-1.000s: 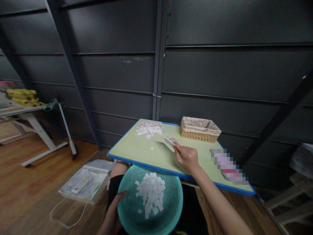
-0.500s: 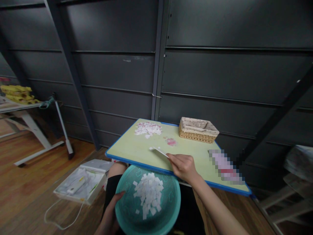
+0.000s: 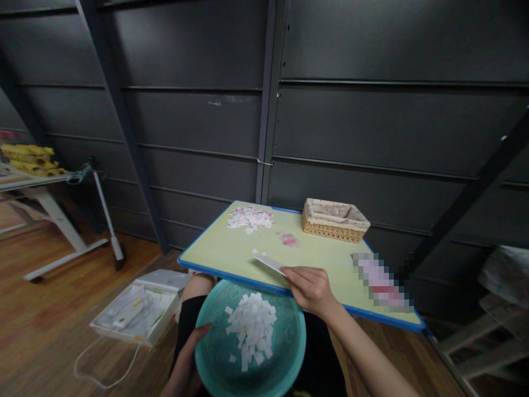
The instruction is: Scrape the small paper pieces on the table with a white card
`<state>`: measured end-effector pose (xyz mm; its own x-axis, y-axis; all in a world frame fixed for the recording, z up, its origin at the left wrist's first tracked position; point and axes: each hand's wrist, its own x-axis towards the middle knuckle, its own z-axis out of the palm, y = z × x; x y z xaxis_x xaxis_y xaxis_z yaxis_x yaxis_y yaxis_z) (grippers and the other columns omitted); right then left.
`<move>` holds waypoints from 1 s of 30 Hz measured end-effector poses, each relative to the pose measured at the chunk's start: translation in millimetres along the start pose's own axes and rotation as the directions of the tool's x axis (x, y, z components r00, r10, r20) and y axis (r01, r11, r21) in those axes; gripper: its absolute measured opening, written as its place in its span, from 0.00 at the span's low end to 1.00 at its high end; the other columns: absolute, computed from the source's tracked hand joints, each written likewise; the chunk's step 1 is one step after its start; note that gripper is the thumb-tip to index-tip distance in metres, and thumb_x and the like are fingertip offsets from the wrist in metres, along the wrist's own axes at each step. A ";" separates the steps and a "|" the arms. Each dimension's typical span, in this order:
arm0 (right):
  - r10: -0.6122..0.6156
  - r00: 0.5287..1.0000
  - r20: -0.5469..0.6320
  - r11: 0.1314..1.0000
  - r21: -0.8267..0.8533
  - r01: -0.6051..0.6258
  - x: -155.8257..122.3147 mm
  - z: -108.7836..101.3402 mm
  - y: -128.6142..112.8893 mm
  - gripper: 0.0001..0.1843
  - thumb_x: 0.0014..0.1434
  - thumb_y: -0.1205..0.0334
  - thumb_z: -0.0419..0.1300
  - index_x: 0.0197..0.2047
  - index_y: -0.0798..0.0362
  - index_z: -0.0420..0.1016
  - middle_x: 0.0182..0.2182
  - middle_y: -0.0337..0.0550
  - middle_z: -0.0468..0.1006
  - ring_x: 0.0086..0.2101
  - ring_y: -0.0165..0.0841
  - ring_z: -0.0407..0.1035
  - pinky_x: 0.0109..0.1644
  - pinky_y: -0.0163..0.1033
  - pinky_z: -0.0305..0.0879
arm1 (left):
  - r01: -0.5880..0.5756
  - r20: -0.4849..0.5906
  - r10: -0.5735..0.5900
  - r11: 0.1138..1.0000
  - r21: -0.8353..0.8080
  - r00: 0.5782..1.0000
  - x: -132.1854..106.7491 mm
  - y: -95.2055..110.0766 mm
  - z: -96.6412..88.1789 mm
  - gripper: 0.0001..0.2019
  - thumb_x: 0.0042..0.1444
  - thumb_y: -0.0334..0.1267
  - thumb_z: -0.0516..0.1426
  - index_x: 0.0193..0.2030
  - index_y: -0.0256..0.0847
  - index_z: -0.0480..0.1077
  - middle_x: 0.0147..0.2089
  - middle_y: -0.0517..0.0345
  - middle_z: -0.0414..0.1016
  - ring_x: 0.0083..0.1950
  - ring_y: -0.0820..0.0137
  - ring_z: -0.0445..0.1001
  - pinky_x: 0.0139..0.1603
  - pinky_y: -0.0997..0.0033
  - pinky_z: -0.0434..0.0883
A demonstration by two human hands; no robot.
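My left hand (image 3: 190, 348) grips the left rim of a green plastic basket (image 3: 289, 353), its thumb over the edge and the other fingers hidden below. A heap of small white paper squares (image 3: 254, 325) lies inside the basket, which sits at my lap under the table's front edge. Over the yellow-green table (image 3: 223, 251), my right hand (image 3: 311, 286) pinches a flat white card (image 3: 268, 262), tilted with its far end close to the tabletop. Two small white pieces (image 3: 259, 252) lie just beyond the card's tip.
A pile of white and pinkish paper bits (image 3: 250, 218) is at the table's back left. A lined wicker basket (image 3: 334, 220) stands back right, near a pixelated pink item (image 3: 380, 281). An open white box (image 3: 136, 314) with a cable rests on the floor at left.
My right hand has lowered slightly and turned the card, so more of its flat face shows. The left hand and green basket look unmoved.
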<state>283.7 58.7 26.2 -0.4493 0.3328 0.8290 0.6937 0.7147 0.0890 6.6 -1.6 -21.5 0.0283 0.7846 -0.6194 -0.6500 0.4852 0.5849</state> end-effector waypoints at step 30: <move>0.424 0.893 -0.149 0.905 0.021 -0.426 21.2 12.9 8.4 0.12 0.62 0.61 0.55 0.36 0.55 0.81 0.24 0.42 0.81 0.20 0.30 0.73 0.24 0.30 0.64 | 0.064 0.105 -0.064 0.998 0.003 0.992 8.0 -1.4 -9.2 0.24 0.48 0.37 0.62 0.50 0.24 0.70 0.31 0.46 0.85 0.44 0.51 0.81 0.49 0.57 0.74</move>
<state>272.8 79.7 37.4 -0.0238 0.5089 0.8605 0.8070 0.5178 -0.2839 0.8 0.5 -32.1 0.1499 0.7881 -0.5970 -0.6447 0.5357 0.5454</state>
